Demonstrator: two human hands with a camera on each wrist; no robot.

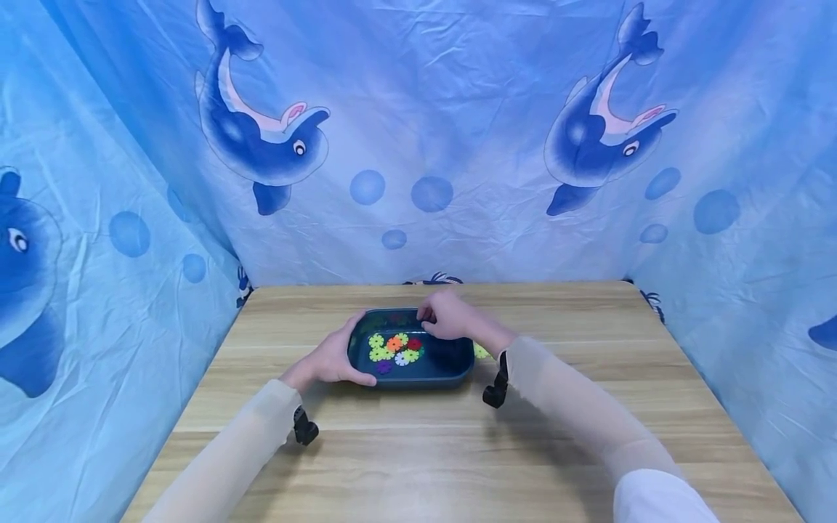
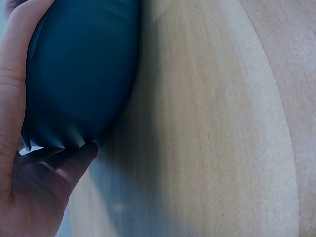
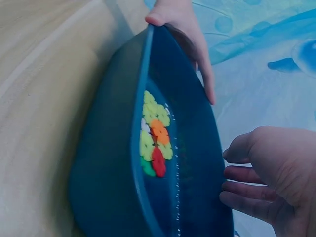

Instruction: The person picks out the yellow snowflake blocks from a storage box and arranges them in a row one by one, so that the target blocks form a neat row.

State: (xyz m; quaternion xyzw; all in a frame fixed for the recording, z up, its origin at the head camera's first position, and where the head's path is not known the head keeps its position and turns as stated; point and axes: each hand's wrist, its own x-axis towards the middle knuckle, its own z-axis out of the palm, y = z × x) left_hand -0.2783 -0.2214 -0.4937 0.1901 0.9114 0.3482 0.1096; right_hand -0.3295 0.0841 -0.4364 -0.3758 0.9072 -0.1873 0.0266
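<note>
Teal and smooth, 1 rounded rectangular plastic tray sits mid-tabletop on pale wood grain. Its left edge is clasped by the left hand. Roughly 8 flower-shaped plastic pieces lie inside. The right hand hovers over the far rim, fingers loosely curled, nothing visibly held.

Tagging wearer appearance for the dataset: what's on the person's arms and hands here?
Both forearms wear sheer, pale beige sleeves that end at the wrists. A white cuff or upper sleeve shows at the lower right of the head view. A small black device is strapped under each wrist, left and right. The left hand and right hand are bare: no gloves, rings or markings visible.
</note>
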